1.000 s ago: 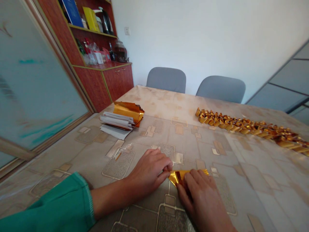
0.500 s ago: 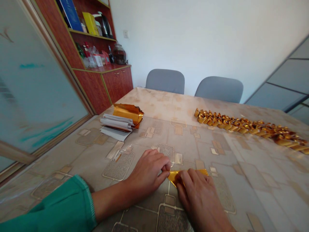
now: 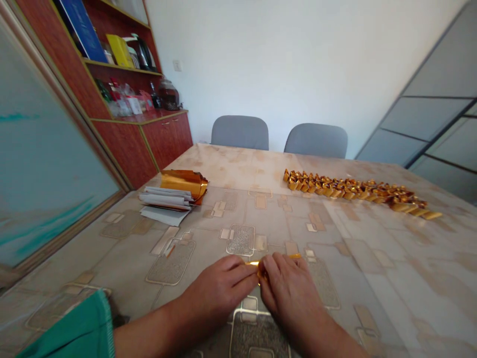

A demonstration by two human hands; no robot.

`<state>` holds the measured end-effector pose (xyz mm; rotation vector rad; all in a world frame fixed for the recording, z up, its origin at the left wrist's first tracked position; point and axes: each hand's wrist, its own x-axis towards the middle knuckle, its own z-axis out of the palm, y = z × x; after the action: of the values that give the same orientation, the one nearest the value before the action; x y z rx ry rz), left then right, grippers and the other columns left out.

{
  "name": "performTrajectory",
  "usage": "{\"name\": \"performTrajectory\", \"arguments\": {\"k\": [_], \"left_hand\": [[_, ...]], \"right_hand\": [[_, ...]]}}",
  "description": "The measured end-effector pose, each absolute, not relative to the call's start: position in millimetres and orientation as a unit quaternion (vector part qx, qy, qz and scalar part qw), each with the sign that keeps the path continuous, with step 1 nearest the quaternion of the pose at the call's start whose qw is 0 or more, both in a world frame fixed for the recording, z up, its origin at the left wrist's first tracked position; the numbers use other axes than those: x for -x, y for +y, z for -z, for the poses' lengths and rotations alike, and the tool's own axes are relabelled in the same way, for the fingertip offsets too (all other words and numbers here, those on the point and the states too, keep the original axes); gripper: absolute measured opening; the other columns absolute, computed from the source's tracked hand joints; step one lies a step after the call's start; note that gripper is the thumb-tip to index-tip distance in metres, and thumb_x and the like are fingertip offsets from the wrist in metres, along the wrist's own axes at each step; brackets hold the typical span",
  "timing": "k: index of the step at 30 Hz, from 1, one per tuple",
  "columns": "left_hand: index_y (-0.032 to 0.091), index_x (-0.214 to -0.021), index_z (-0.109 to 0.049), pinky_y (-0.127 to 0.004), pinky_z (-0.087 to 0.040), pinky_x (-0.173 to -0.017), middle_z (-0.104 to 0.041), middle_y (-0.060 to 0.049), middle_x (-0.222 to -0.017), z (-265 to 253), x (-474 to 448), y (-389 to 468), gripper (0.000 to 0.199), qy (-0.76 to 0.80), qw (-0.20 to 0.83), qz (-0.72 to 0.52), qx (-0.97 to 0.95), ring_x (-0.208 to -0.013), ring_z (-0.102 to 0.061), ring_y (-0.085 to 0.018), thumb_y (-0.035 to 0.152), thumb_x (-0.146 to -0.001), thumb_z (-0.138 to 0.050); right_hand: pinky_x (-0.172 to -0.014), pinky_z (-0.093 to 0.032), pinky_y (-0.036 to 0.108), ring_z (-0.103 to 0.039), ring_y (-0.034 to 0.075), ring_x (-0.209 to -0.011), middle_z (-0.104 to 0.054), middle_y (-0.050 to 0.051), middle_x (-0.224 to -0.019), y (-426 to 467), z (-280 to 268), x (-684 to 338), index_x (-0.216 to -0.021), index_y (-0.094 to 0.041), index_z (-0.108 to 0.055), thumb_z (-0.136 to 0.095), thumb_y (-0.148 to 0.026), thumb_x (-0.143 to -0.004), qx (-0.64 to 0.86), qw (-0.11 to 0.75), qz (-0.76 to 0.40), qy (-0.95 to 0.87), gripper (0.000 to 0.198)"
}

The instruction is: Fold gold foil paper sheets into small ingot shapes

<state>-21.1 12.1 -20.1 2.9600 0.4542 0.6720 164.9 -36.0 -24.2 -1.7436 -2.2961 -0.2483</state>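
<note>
Between my two hands, close above the patterned tablecloth (image 3: 208, 243), is a piece of gold foil paper (image 3: 253, 263), partly folded. My left hand (image 3: 223, 286) pinches its left end with curled fingers. My right hand (image 3: 285, 283) is closed over its middle and right side, and a thin gold tip pokes out past the fingers. Most of the foil paper is hidden beneath the hands.
A stack of gold and white foil sheets (image 3: 167, 199) lies at the left of the table. Long rows of folded gold pieces (image 3: 346, 190) stretch across the right. Two grey chairs (image 3: 240, 132) stand behind the table; a red cabinet (image 3: 160, 136) is at the back left.
My left hand has come onto the foil's left end, and less of the foil shows now. My view has turned slightly, so the table things sit further left in the picture.
</note>
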Motion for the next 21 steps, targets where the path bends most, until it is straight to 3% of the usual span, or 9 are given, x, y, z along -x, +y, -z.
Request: {"name": "performTrajectory", "arguments": {"k": [4, 9, 14, 18, 21], "left_hand": [[0.013, -0.126, -0.057, -0.036, -0.050, -0.093, -0.066, -0.010, -0.122, 20, 23, 8, 0.030, 0.146, 0.021, -0.171, -0.974, -0.107, -0.060, -0.022, 0.016, -0.096, -0.050], [0.015, -0.129, -0.053, -0.036, -0.043, -0.099, -0.060, -0.010, -0.133, 13, 26, 6, 0.042, 0.127, -0.001, -0.123, -0.984, -0.124, -0.052, -0.024, 0.040, -0.095, -0.057], [0.017, -0.133, -0.050, -0.036, -0.041, -0.097, -0.058, -0.011, -0.132, 5, 27, 4, 0.051, 0.140, -0.010, -0.111, -0.984, -0.120, -0.051, -0.025, 0.045, -0.091, -0.062], [0.021, -0.132, -0.051, -0.037, -0.041, -0.096, -0.057, -0.011, -0.132, 1, 27, 3, 0.045, 0.135, -0.011, -0.104, -0.985, -0.118, -0.051, -0.025, 0.043, -0.093, -0.059], [0.026, -0.131, -0.052, -0.038, -0.042, -0.092, -0.058, -0.011, -0.128, 1, 27, 4, 0.047, 0.140, -0.001, -0.100, -0.985, -0.113, -0.052, -0.026, 0.049, -0.091, -0.060]], "right_hand": [[-0.068, -0.032, 0.035, -0.062, 0.024, -0.069, -0.065, 0.001, -0.073, -35, 24, -165, -0.081, -0.023, -0.052, -0.058, -0.009, -0.082, 0.599, 0.113, 0.084, -0.788, 0.015], [-0.068, -0.035, 0.033, -0.064, 0.023, -0.073, -0.068, 0.002, -0.078, -31, 20, -169, -0.086, -0.021, -0.055, -0.059, -0.011, -0.086, 0.602, 0.099, 0.030, -0.792, 0.011], [-0.072, -0.039, 0.034, -0.062, 0.023, -0.079, -0.067, 0.002, -0.084, -37, 18, -175, -0.093, -0.021, -0.059, -0.060, -0.011, -0.088, 0.569, 0.118, -0.004, -0.814, 0.011], [-0.080, -0.043, 0.036, -0.060, 0.022, -0.087, -0.064, 0.003, -0.094, -48, 16, -184, -0.111, -0.022, -0.060, -0.060, -0.009, -0.089, 0.543, 0.161, -0.035, -0.823, 0.026], [-0.084, -0.045, 0.032, -0.058, 0.019, -0.093, -0.063, 0.002, -0.100, -51, 9, -198, -0.117, -0.024, -0.059, -0.059, -0.007, -0.091, 0.512, 0.214, -0.122, -0.823, 0.031]]}}
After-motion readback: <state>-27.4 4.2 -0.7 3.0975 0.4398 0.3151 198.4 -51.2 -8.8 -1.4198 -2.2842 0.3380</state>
